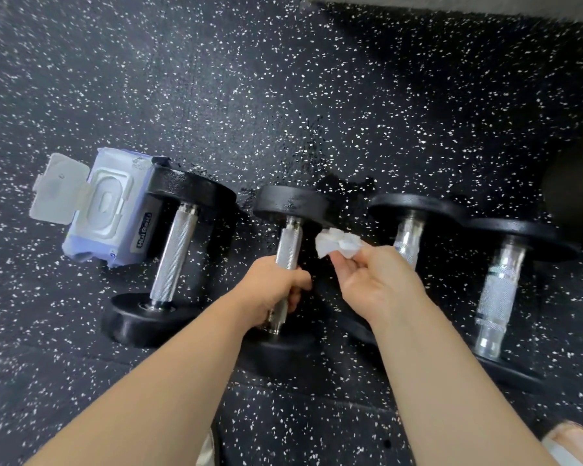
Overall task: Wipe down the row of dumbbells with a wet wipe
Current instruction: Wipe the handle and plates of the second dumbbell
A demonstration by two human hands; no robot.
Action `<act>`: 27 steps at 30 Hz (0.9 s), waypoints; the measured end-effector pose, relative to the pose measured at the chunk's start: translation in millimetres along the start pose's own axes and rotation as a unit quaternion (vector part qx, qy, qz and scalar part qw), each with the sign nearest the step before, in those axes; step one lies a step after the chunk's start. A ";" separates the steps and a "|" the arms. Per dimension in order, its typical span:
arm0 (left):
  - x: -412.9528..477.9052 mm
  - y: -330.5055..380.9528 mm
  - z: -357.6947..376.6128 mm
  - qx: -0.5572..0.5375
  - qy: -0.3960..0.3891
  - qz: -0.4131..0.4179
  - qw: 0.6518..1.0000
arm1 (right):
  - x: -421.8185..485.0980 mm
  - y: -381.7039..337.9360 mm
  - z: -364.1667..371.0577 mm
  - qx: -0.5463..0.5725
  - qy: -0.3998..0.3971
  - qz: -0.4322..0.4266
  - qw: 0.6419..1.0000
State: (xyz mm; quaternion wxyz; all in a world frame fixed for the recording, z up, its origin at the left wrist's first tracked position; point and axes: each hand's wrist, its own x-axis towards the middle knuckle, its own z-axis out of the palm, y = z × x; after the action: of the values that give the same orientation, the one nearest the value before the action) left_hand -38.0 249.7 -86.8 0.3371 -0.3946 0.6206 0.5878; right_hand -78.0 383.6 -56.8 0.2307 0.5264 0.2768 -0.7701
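The left hand (273,287) is curled tight round the knurled silver steel handle of a black round-headed dumbbell (292,203). This is the second from the left of four that lie side by side on the black rubber floor (283,95) flecked with white. The hand grips the handle close to the nearer head, and the far head shines as if damp.

The right hand (374,280) pinches a crumpled white wet wipe (337,245) between thumb and fingertips. It holds the wipe just to the right of that handle and below the far head. Whether the wipe touches the metal cannot be told.

The first dumbbell (172,260) lies to the left, slightly slanted, with its handle bare. The third dumbbell (408,237) and the fourth dumbbell (498,290) lie to the right of the right hand, their far heads meeting. The right forearm hides the third's near end.

A pale lavender soft pack of wipes (105,210) lies at the left end of the row. Its white flip lid stands open, and its right edge is against the first dumbbell's far head. A darker, glossy patch marks the floor beyond the second dumbbell.
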 end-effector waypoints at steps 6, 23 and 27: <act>-10.9 2.3 -11.5 0.133 0.112 0.090 0.981 | -18.8 7.9 19.5 -0.032 -0.003 0.010 0.999; -2.1 -0.1 -9.6 0.216 0.214 0.103 0.947 | -13.5 37.8 19.6 -0.039 -0.007 0.023 0.999; -20.1 3.0 -3.2 0.148 0.107 0.130 0.975 | -17.7 30.3 20.2 0.012 -0.013 0.035 0.999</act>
State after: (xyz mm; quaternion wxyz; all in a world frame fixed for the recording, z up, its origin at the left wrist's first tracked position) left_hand -31.3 248.4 -67.4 0.2443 -0.3173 0.7788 0.4828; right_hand -66.2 348.8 -39.9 0.2548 0.5284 0.2459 -0.7716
